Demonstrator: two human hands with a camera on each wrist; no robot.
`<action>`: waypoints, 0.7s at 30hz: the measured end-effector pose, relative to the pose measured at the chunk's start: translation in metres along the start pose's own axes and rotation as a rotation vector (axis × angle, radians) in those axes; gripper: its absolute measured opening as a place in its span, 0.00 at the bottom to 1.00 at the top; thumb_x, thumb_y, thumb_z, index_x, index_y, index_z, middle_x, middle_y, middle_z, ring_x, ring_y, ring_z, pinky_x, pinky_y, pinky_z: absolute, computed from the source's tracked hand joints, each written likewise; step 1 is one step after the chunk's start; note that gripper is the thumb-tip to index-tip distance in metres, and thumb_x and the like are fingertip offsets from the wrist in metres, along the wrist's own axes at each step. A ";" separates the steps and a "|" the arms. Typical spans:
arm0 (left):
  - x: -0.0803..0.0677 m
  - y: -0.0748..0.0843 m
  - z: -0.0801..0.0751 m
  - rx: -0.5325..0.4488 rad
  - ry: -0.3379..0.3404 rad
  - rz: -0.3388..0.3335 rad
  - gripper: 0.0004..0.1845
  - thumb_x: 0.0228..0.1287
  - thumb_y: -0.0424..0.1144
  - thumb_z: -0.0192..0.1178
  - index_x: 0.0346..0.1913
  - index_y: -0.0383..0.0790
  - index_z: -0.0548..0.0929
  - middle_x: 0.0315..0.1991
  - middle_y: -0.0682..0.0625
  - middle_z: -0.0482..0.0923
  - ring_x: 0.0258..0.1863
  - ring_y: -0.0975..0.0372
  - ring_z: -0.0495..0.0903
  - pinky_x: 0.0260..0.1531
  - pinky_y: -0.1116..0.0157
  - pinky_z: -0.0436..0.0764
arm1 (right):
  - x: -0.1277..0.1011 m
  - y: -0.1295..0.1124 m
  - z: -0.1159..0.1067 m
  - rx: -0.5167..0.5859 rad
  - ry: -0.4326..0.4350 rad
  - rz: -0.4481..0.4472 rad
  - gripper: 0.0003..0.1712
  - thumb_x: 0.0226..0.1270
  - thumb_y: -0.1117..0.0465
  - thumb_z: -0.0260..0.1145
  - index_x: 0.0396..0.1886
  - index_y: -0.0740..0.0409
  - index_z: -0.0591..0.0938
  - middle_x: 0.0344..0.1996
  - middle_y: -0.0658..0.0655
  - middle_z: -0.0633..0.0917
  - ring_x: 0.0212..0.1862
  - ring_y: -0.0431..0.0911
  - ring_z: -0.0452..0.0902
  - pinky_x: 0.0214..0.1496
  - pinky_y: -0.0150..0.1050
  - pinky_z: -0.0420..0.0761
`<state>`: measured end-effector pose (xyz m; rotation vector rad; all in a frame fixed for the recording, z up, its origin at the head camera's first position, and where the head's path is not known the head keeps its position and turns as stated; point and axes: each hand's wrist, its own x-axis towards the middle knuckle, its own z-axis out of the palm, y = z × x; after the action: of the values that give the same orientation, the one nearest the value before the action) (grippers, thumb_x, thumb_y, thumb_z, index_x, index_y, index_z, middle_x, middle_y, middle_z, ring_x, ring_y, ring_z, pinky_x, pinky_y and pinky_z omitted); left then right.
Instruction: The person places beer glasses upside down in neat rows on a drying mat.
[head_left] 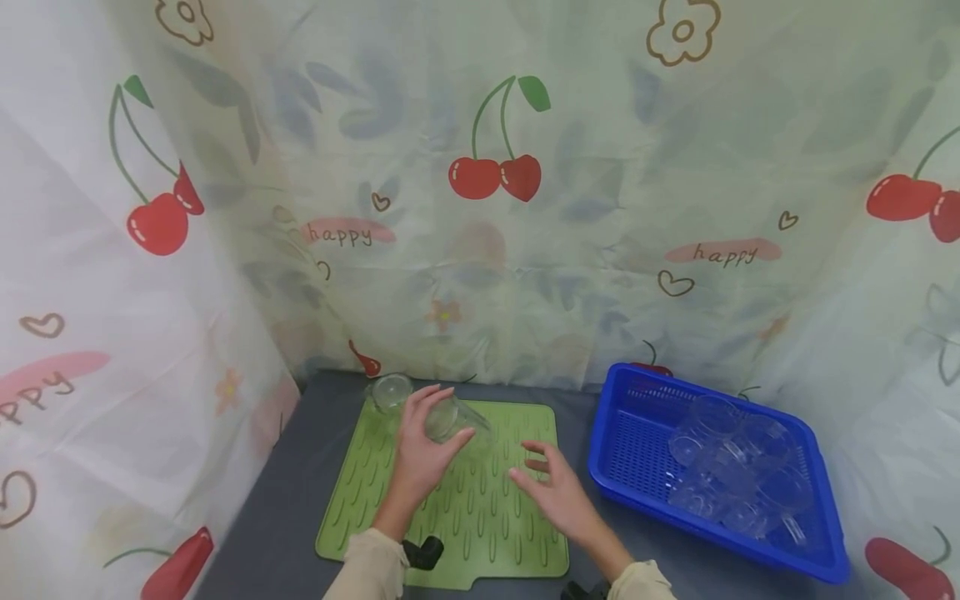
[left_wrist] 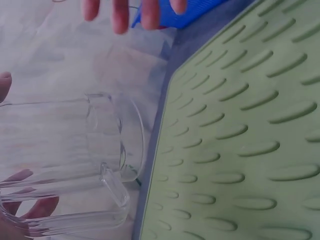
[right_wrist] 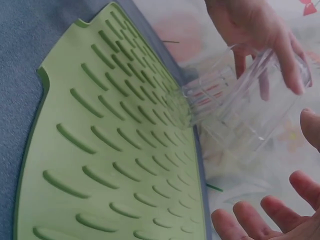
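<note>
A clear glass mug [head_left: 444, 422] is in the grip of my left hand [head_left: 420, 454], tilted over the back part of a green ribbed mat [head_left: 487, 533]. The left wrist view shows the mug's handle [left_wrist: 117, 192] and thick base, with fingers round its other end. A second clear glass mug [head_left: 392, 392] stands at the mat's back left corner, partly hidden behind the left hand. My right hand [head_left: 558, 493] hovers over the mat's right side, holding nothing, its fingers spread and slightly bent. In the right wrist view its fingers [right_wrist: 250, 220] are apart from the held mug.
On the right, a blue plastic basket [head_left: 622, 433] contains several clear glass mugs [head_left: 738, 467] heaped at its right side. A dark grey tabletop [head_left: 277, 508] lies under the mat and basket. Printed cloth [head_left: 495, 275] hangs behind and at both sides.
</note>
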<state>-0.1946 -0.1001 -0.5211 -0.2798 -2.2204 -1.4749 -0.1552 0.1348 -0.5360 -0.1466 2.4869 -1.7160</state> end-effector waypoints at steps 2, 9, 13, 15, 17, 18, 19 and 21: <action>0.003 -0.002 0.002 0.022 -0.004 0.009 0.36 0.51 0.42 0.81 0.65 0.60 0.79 0.69 0.50 0.69 0.69 0.53 0.71 0.67 0.44 0.74 | 0.000 -0.001 -0.002 -0.008 0.006 0.009 0.37 0.68 0.39 0.68 0.71 0.47 0.70 0.72 0.59 0.71 0.70 0.64 0.72 0.62 0.57 0.82; 0.018 -0.009 0.009 0.088 -0.037 0.018 0.37 0.50 0.44 0.81 0.66 0.57 0.79 0.70 0.47 0.69 0.69 0.53 0.71 0.66 0.47 0.77 | -0.001 -0.006 -0.009 -0.024 0.027 -0.014 0.35 0.69 0.38 0.68 0.70 0.43 0.70 0.71 0.56 0.70 0.70 0.62 0.73 0.64 0.56 0.81; 0.027 -0.011 0.013 0.134 -0.050 0.030 0.38 0.49 0.44 0.81 0.66 0.54 0.80 0.71 0.47 0.68 0.69 0.51 0.72 0.64 0.47 0.79 | 0.001 -0.006 -0.014 -0.036 0.035 -0.013 0.38 0.68 0.34 0.66 0.71 0.42 0.69 0.72 0.56 0.69 0.71 0.60 0.72 0.66 0.57 0.80; 0.030 -0.014 0.015 0.158 -0.058 0.020 0.38 0.48 0.44 0.82 0.66 0.53 0.80 0.71 0.48 0.68 0.69 0.50 0.73 0.62 0.47 0.80 | 0.001 -0.006 -0.017 -0.041 0.035 -0.010 0.39 0.68 0.33 0.65 0.72 0.42 0.68 0.73 0.55 0.68 0.72 0.59 0.72 0.66 0.57 0.79; 0.032 -0.017 0.018 0.184 -0.076 -0.004 0.39 0.47 0.44 0.82 0.66 0.54 0.80 0.71 0.49 0.68 0.68 0.50 0.74 0.58 0.48 0.82 | 0.001 -0.006 -0.020 -0.041 0.037 -0.002 0.38 0.68 0.33 0.65 0.72 0.42 0.68 0.72 0.55 0.68 0.72 0.58 0.72 0.66 0.56 0.79; 0.033 -0.018 0.019 0.193 -0.087 -0.014 0.40 0.46 0.44 0.83 0.66 0.54 0.80 0.72 0.50 0.68 0.68 0.50 0.74 0.56 0.49 0.83 | 0.000 -0.006 -0.022 -0.037 0.039 0.001 0.38 0.68 0.34 0.65 0.72 0.42 0.68 0.72 0.55 0.69 0.72 0.58 0.71 0.66 0.56 0.79; 0.033 -0.020 0.020 0.208 -0.100 -0.023 0.40 0.46 0.44 0.83 0.66 0.55 0.79 0.72 0.51 0.68 0.68 0.50 0.74 0.54 0.50 0.84 | 0.000 -0.006 -0.023 -0.033 0.040 0.002 0.37 0.69 0.35 0.65 0.72 0.42 0.68 0.72 0.55 0.69 0.72 0.58 0.71 0.66 0.56 0.80; 0.034 -0.023 0.022 0.223 -0.119 -0.036 0.40 0.46 0.44 0.83 0.67 0.56 0.79 0.72 0.52 0.67 0.67 0.49 0.75 0.51 0.51 0.85 | -0.001 -0.006 -0.026 -0.027 0.045 0.002 0.35 0.70 0.38 0.66 0.71 0.43 0.69 0.72 0.55 0.69 0.72 0.58 0.71 0.65 0.55 0.80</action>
<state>-0.2397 -0.0919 -0.5306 -0.2616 -2.4711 -1.2416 -0.1581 0.1571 -0.5214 -0.1092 2.5416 -1.7043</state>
